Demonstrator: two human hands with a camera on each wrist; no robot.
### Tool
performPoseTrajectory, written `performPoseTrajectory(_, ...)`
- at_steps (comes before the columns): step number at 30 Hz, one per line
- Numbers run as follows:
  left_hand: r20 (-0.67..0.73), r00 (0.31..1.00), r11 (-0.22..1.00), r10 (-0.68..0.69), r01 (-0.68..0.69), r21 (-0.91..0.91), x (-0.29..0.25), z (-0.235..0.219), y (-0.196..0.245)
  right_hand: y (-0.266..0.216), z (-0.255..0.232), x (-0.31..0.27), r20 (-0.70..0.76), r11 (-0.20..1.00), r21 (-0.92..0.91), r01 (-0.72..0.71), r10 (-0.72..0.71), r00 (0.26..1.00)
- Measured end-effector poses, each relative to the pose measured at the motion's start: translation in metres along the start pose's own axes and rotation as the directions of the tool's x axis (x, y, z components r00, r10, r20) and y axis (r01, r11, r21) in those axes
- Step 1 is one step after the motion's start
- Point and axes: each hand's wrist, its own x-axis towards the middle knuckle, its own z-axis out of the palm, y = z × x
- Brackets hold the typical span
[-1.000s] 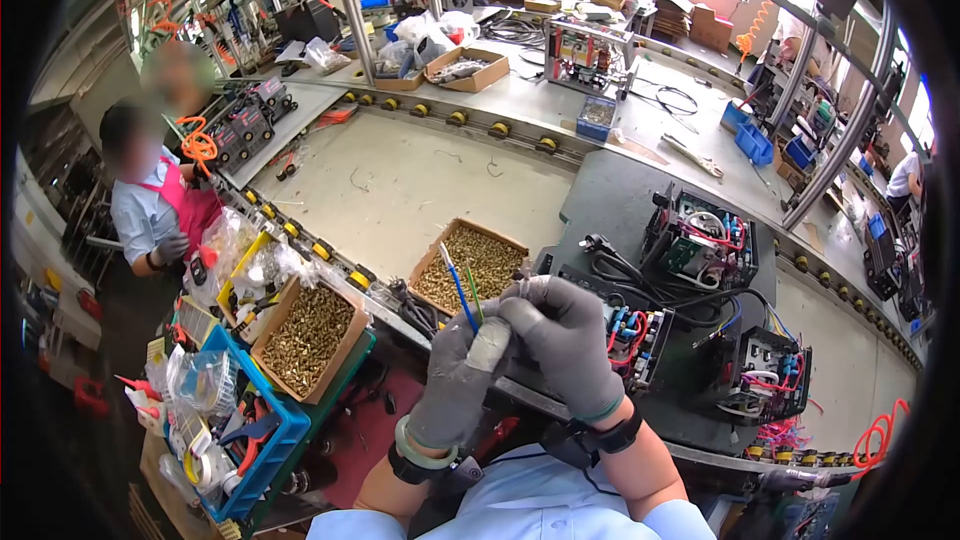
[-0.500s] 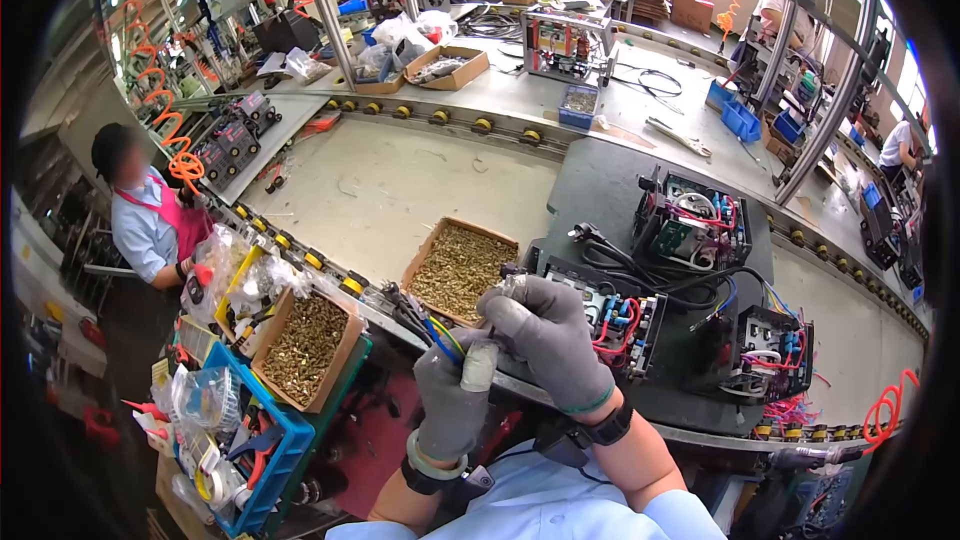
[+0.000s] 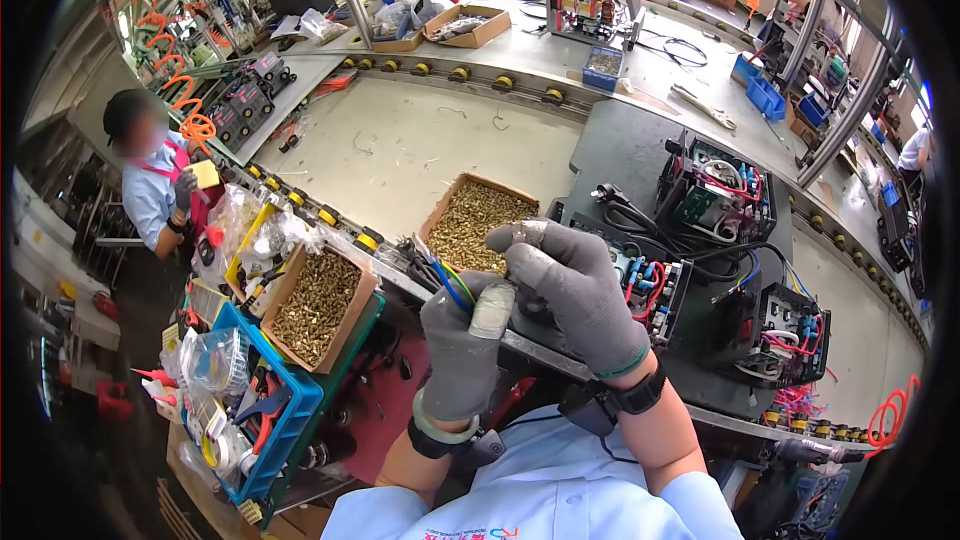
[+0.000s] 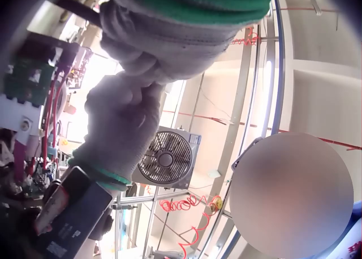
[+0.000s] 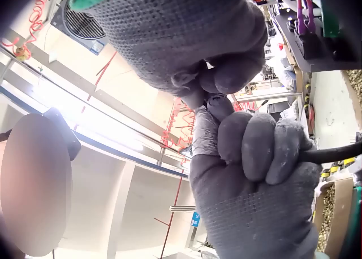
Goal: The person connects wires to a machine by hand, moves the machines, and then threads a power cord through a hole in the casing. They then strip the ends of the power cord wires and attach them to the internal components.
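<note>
Cable [image 5: 331, 154] comes first: in the right-wrist view we see its black sheath leave a gloved fist at the right of the frame, and in the head view blue and yellow-green wires [image 3: 455, 292] emerge from that same fist near the centre. The left hand [image 3: 460, 345] holds this bundle in curled fingers, its thumb wearing a pale wrapping [image 3: 492, 310]. The right hand [image 3: 575, 285] is narrow, thumb and fingertips drawn together near that thumb; we cannot tell whether anything small sits between them. If the left grip slackens, we expect the wires could twist or slide out of line, and thick glove fabric might mask the slip.

Just past the hands, a carton [image 3: 442, 205] of brass-coloured fittings [image 3: 475, 225] sits at the centre; a second carton [image 3: 352, 330] stands left of it, near a blue crate [image 3: 296, 420] in the lower left. We judge that a small part dropped here could vanish among the fittings.

Right of centre, uncovered electrical units [image 3: 720, 190] stand on a dark mat [image 3: 610, 148] among loose black cords [image 3: 630, 220]. A careless right-arm swing could snag a cord or knock a unit.

Farther off, a person in a pink apron [image 3: 150, 180] stands at the left, and another uncovered unit [image 3: 590, 8] rests on a pale bench [image 3: 530, 50] near the top.
</note>
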Motion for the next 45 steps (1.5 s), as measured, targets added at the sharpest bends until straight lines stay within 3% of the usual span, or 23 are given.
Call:
performPoseTrajectory(1,-0.001,1.0,1.0,0.003,-0.003,0.0,0.001,0.0,-0.004,-0.001,0.0,0.001,-0.016,1.0,-0.017,-0.002,0.002,1.0)
performPoseTrajectory(3,-0.028,0.986,0.974,0.167,-0.16,0.159,0.001,-0.001,-0.013,0.001,0.001,-0.001,-0.038,0.999,-0.032,-0.009,0.008,0.999)
performPoseTrajectory(5,-0.014,0.984,0.971,0.177,-0.173,0.165,-0.002,-0.002,-0.02,0.005,0.002,-0.001,-0.114,0.999,0.04,-0.015,0.019,0.993)
performPoseTrajectory(9,0.029,0.981,0.965,0.192,-0.194,0.178,-0.006,-0.002,-0.029,0.01,0.003,0.0,-0.196,1.0,-0.007,0.025,-0.026,0.98)
performPoseTrajectory(17,0.049,0.971,0.945,0.233,-0.238,0.222,-0.01,0.0,-0.039,0.015,0.0,-0.002,-0.202,0.998,0.063,0.019,-0.006,0.979)
performPoseTrajectory(20,0.036,0.981,0.971,0.192,-0.195,0.14,-0.011,-0.001,-0.037,0.007,-0.006,-0.003,-0.097,0.999,0.02,0.026,-0.024,0.995)
performPoseTrajectory(23,0.16,0.969,0.975,-0.188,0.204,-0.09,-0.007,0.001,-0.014,0.007,-0.014,0.0,0.006,0.992,-0.096,0.079,-0.079,0.997)
performPoseTrajectory(24,0.201,0.962,0.973,-0.183,0.206,-0.105,-0.004,0.0,-0.01,0.007,-0.013,0.0,0.039,0.997,-0.029,0.069,-0.068,0.997)
performPoseTrajectory(26,0.246,0.955,0.973,-0.167,0.199,-0.115,0.004,0.0,-0.005,0.007,-0.012,0.002,0.045,0.993,-0.079,0.082,-0.079,0.996)
performPoseTrajectory(29,0.141,0.972,0.98,-0.188,0.195,-0.032,0.001,-0.001,-0.007,0.018,-0.009,0.004,-0.038,0.95,-0.258,0.176,-0.192,0.981)
performPoseTrajectory(31,0.065,0.996,0.996,-0.064,0.067,-0.055,0.002,0.0,-0.011,0.02,-0.008,0.004,0.023,0.893,-0.347,0.286,-0.297,0.955)
performPoseTrajectory(33,0.017,0.997,0.997,-0.076,0.077,-0.019,0.0,0.004,-0.013,0.028,-0.007,0.002,0.042,0.942,-0.248,0.228,-0.224,0.974)
performPoseTrajectory(34,0.012,1.0,0.999,-0.007,0.006,0.036,0.001,0.008,-0.012,0.024,-0.007,0.001,0.016,0.97,-0.183,0.16,-0.16,0.987)
performPoseTrajectory(39,0.014,0.974,0.927,0.225,-0.218,0.304,-0.002,0.006,-0.027,0.025,0.004,-0.005,-0.131,0.977,-0.137,0.162,-0.18,0.975)
performPoseTrajectory(43,0.035,0.969,0.93,0.243,-0.243,0.277,-0.005,0.009,-0.034,0.032,0.009,-0.004,-0.232,0.982,-0.133,0.131,-0.159,0.96)
performPoseTrajectory(45,0.045,0.973,0.937,0.225,-0.229,0.263,-0.006,0.01,-0.036,0.034,0.012,-0.004,-0.284,0.996,0.031,0.088,-0.076,0.956)
